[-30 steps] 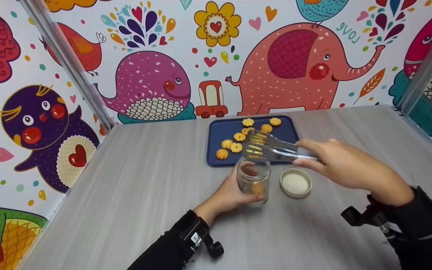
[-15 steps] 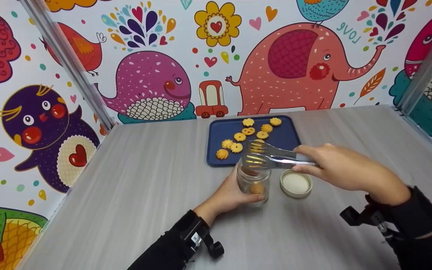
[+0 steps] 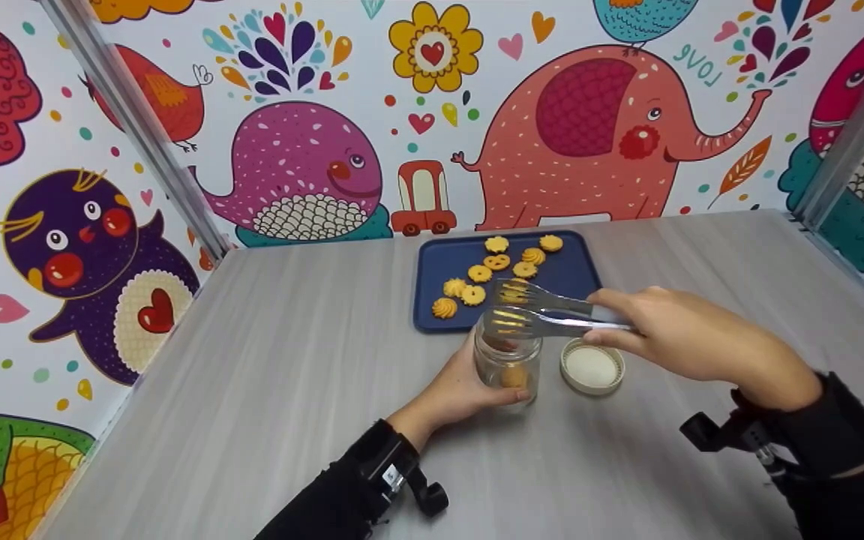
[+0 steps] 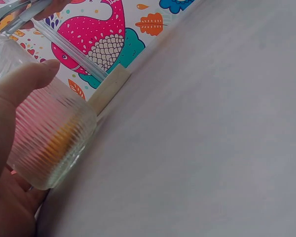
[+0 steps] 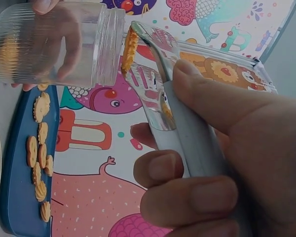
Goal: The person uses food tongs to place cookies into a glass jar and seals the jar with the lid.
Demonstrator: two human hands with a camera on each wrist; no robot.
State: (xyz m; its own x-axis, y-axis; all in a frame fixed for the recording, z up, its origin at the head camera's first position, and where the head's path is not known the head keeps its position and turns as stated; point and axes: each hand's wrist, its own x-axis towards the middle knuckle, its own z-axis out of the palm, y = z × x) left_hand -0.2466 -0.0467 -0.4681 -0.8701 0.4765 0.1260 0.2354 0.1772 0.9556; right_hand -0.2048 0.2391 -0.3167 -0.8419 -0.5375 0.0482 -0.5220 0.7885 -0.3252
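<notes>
My left hand [image 3: 451,390] grips a clear glass jar [image 3: 486,366] around its side; its ribbed wall shows in both wrist views. A cookie [image 5: 9,53] lies at the bottom of the jar. My right hand [image 3: 691,337] holds metal tongs [image 3: 552,324] by their grey handles. Between the slotted tips of the tongs, in the right wrist view, a golden cookie [image 5: 130,52] is pinched right at the jar's mouth. The head view cannot show that cookie plainly, since the slotted blade covers it.
Behind the jar lies a blue tray [image 3: 436,259] bearing several cookies [image 3: 472,295]. A pale round lid [image 3: 592,367] rests inside up on the table [image 3: 289,375], to the jar's right. Printed cartoon walls [image 3: 432,120] stand at the back and sides.
The tongs have come down and toward me, from over the tray's front edge to the jar's mouth. During the last half second they barely move. My left hand and the jar stay put.
</notes>
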